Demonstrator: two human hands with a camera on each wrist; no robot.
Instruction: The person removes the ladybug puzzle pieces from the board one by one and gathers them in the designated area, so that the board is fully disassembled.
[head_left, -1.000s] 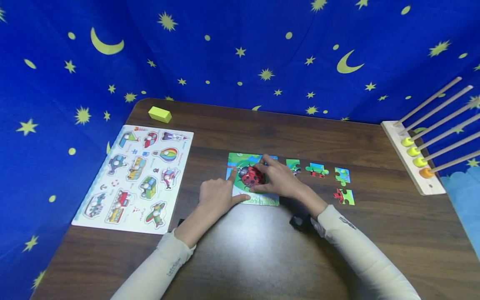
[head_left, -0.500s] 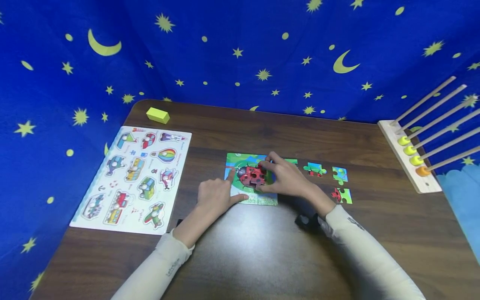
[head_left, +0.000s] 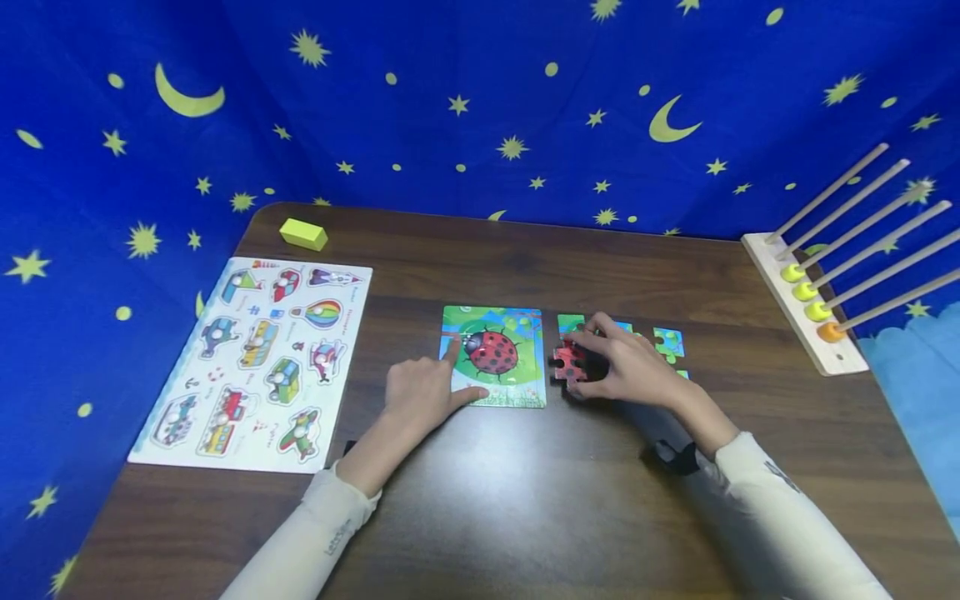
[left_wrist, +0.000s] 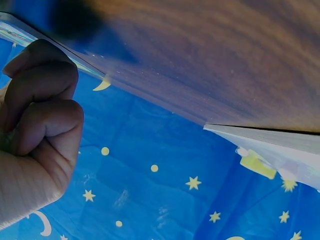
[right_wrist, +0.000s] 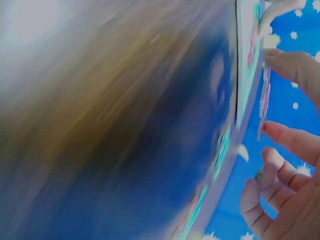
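A square board with a ladybug picture (head_left: 528,387) lies on the table in the head view. My left hand (head_left: 422,390) touches its left side with a straight index finger and its lower edge with the thumb; the other fingers are curled under, as the left wrist view shows. To the right of the board, my right hand (head_left: 633,367) pinches a red, black-spotted jigsaw piece (head_left: 568,367) between thumb and fingers. In the right wrist view that jigsaw piece (right_wrist: 265,102) is edge-on, raised above the table. Behind the hand lie further jigsaw pieces (head_left: 667,342), partly covered.
A white peg puzzle board (head_left: 262,375) with vehicle pictures lies at the left. Beyond it sits a yellow block (head_left: 303,234). A wooden rack with rods (head_left: 806,317) and coloured beads stands at the right edge. A blue star-patterned cloth (head_left: 420,100) hangs behind the table (head_left: 465,517).
My right hand has carried the spotted jigsaw piece rightward off the ladybug board, uncovering the whole picture. My left hand has stayed at the board, and the head view has shifted slightly.
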